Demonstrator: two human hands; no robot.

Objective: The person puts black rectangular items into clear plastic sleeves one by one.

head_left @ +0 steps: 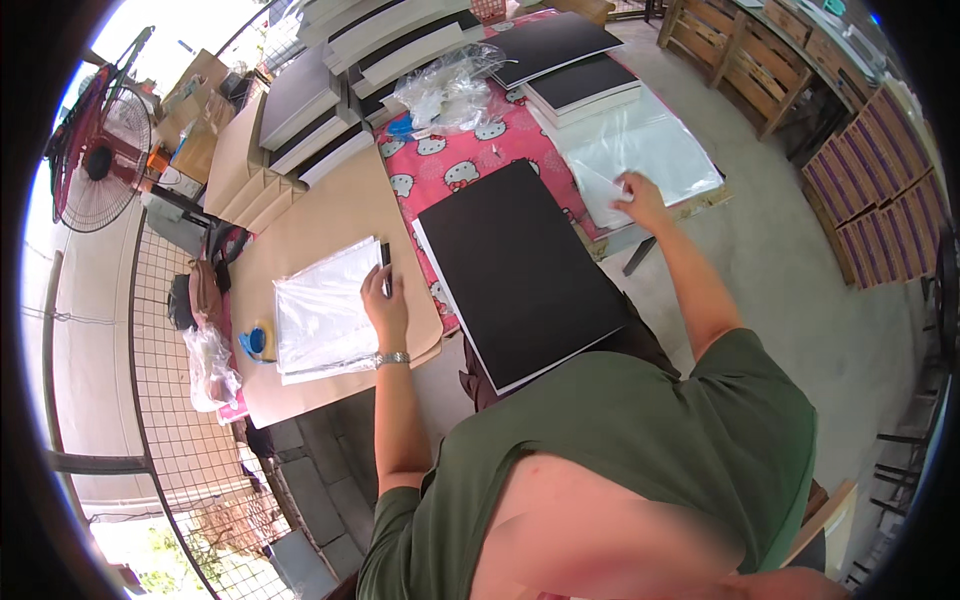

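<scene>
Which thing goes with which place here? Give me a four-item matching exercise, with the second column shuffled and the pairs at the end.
Column one
1. Left hand
2. Right hand
3. Large black sheet
4. Fan

Column two
A. Between the two hands, its near end by the green shirt
B. At the upper left of the view
C. At the right-hand edge of the plastic-covered white stack
D. At the near edge of the clear plastic sheets

Pairs: 1-C, 2-D, 3-A, 4-B
</scene>
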